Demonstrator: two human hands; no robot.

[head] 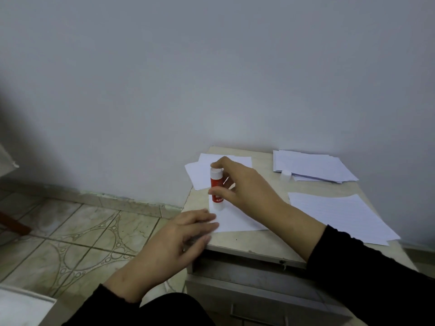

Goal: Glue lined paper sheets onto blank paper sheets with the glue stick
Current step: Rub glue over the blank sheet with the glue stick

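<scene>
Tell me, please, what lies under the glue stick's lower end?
The glue stick stands tip-down on a white paper sheet on the cabinet top; the tip itself is hidden.

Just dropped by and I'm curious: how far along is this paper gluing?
Done: cannot tell; the pile at the back right may be finished sheets. The white cap is off. In hand: the right hand holds the glue stick upright, tip on a sheet, which the left hand steadies. Left: the lined sheets at the right.

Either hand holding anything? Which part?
Right hand grips the glue stick round its red barrel, tip down on the sheet. Left hand presses that sheet flat.
</scene>
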